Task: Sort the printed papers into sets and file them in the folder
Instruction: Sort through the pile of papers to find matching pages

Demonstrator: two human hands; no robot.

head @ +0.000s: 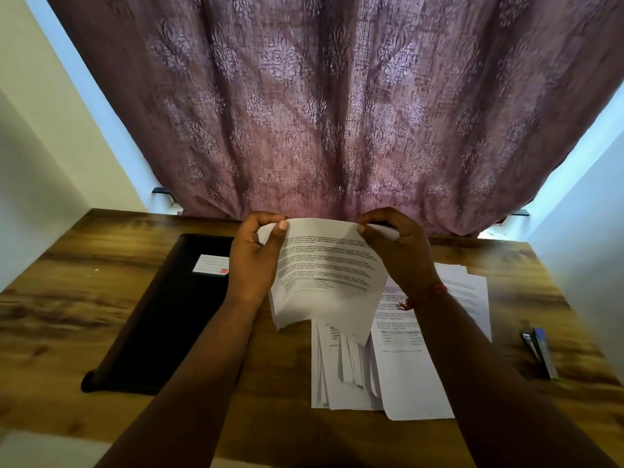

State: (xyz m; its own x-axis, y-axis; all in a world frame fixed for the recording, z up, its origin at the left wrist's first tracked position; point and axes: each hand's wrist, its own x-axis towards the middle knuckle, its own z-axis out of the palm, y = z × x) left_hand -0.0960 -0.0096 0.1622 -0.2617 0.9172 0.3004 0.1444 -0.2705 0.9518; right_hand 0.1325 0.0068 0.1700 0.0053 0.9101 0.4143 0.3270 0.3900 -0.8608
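Note:
A set of printed papers [327,278] is lifted above the wooden table [67,288], its lower edge curling downward. My left hand [253,258] pinches the set's top left corner and my right hand [398,251] pinches its top right corner. Under the held set, more printed papers [347,369] lie fanned on the table, and other printed sheets [469,292] spread out to the right, partly hidden by my right forearm. A closed black folder [162,315] with a white label [211,265] lies flat to the left.
A stapler [540,352] lies near the table's right edge. A patterned mauve curtain [337,113] hangs behind the table's far edge, with white walls to either side. Bare wood shows at the left and along the near edge.

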